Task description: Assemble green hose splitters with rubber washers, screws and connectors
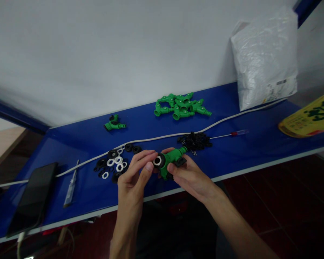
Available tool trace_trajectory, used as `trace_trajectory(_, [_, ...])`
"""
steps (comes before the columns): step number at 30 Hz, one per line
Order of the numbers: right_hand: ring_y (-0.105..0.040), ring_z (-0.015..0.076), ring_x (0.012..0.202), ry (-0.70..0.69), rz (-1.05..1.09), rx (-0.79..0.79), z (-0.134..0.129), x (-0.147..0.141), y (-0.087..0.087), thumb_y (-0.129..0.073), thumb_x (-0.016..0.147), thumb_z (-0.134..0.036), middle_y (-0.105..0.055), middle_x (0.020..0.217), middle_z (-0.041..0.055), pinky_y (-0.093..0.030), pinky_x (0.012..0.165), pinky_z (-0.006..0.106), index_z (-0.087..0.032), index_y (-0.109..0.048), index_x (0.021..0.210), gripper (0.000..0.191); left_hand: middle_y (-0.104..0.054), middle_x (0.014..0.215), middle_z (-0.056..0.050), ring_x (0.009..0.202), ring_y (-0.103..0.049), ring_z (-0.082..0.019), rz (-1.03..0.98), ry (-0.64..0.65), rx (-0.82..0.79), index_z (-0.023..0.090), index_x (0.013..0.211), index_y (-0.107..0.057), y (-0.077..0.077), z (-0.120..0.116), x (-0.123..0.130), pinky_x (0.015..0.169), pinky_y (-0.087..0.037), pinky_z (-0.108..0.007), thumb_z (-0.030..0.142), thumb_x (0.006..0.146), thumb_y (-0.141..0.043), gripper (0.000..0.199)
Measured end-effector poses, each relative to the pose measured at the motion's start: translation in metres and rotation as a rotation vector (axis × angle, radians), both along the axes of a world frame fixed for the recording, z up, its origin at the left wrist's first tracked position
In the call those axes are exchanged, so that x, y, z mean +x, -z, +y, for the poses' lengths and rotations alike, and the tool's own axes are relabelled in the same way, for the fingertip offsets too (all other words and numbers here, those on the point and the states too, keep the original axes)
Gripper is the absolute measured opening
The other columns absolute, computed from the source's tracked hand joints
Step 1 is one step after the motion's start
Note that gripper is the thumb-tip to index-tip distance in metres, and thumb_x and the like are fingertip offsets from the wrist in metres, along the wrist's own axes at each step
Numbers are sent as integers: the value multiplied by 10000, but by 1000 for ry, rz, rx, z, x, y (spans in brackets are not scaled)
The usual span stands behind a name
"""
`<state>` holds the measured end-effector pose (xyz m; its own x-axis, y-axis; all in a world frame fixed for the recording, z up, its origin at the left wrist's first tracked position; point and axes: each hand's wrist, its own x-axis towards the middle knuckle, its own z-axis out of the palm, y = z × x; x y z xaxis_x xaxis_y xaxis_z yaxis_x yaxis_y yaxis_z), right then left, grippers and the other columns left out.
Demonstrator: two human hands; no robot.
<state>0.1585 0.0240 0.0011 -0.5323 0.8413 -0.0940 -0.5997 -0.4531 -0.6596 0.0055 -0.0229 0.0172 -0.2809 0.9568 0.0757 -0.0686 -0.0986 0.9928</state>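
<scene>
My right hand [187,174] grips a green Y-shaped fitting [172,157] with a black lever on it, held above the front edge of the blue shelf. At the fitting's left end, the fingers of my left hand [138,172] close on a black ring [159,160] with a pale insert inside. Left of my left hand lie loose black and white rings [118,160]. Small black parts and screws [194,141] form a pile just behind my right hand. Several green fittings [182,105] are grouped farther back, and another green fitting with black parts [115,123] stands apart to the left.
A white cable [156,137] crosses the blue shelf [83,136]. At left are a black phone [35,196] and a clear screwdriver [70,190]. A red-tipped screwdriver [234,133], a white plastic package [266,61] and a yellow container [310,117] are to the right.
</scene>
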Motion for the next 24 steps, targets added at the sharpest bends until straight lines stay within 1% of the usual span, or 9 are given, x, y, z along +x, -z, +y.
trace_trajectory(3, [-687, 153, 850, 6, -10, 22, -1, 0, 0, -905, 749, -342, -741, 955, 8, -539, 810, 302, -231, -688, 1061, 396, -714, 1327, -48, 1244, -643, -237, -59, -35, -83, 304, 1183, -783, -1, -1, 5, 1016, -522, -305, 404, 906, -752, 297])
trace_trajectory(6, [-673, 154, 890, 24, -38, 47, -1, 1, -1, -903, 752, -346, -718, 970, 2, -532, 845, 304, -239, -689, 1050, 383, -704, 1369, -61, 1308, -614, -270, -89, 38, -144, 281, 1222, -767, -5, 3, 5, 1106, -469, -357, 444, 921, -711, 347])
trace_trajectory(9, [-650, 145, 928, 59, -102, 84, -1, 2, 0, -909, 744, -339, -689, 1033, -3, -520, 835, 275, -254, -681, 1055, 394, -714, 1352, -103, 1344, -590, -318, -104, 131, -193, 214, 1234, -767, -6, 9, 2, 1167, -415, -419, 465, 921, -678, 411])
trace_trajectory(12, [-650, 149, 958, 70, -133, 92, -1, 1, 3, -911, 742, -353, -684, 1080, -3, -520, 833, 271, -287, -646, 1125, 470, -726, 1324, -127, 1308, -617, -338, -209, 215, -215, 175, 1259, -753, -2, 13, 2, 1116, -468, -439, 482, 930, -629, 468])
trace_trajectory(14, [-652, 152, 981, 74, -139, 93, -1, 0, 5, -904, 753, -353, -686, 1089, -7, -519, 857, 274, -312, -618, 1183, 518, -744, 1289, -123, 1244, -660, -327, -273, 230, -200, 177, 1257, -753, 2, 15, 3, 1045, -520, -417, 480, 922, -621, 470])
trace_trajectory(16, [-646, 150, 995, 83, -145, 92, -1, 0, 5, -898, 763, -339, -683, 1105, -9, -515, 869, 276, -325, -601, 1212, 538, -768, 1233, -111, 1178, -691, -306, -269, 172, -164, 188, 1215, -770, 5, 15, 4, 980, -548, -379, 454, 890, -658, 434])
trace_trajectory(19, [-633, 149, 998, 102, -164, 98, -2, -1, 5, -897, 762, -329, -671, 1095, -8, -508, 876, 275, -310, -615, 1186, 509, -783, 1161, -95, 1095, -705, -274, -211, 83, -133, 191, 1092, -801, 6, 16, 4, 916, -560, -341, 427, 856, -700, 348])
trace_trajectory(22, [-625, 144, 983, 111, -201, 124, -2, -1, 4, -901, 752, -316, -659, 1055, -13, -502, 884, 270, -298, -638, 1162, 488, -782, 1087, -84, 1016, -699, -246, -153, 86, -157, 184, 1014, -803, 4, 16, 2, 879, -557, -318, 429, 849, -721, 307])
trace_trajectory(24, [-624, 144, 978, 110, -216, 131, -2, -1, 3, -901, 750, -313, -661, 1049, -14, -502, 882, 267, -296, -646, 1157, 481, -783, 1044, -81, 980, -698, -239, -149, 89, -167, 177, 987, -807, 3, 17, 2, 849, -558, -306, 426, 834, -738, 301])
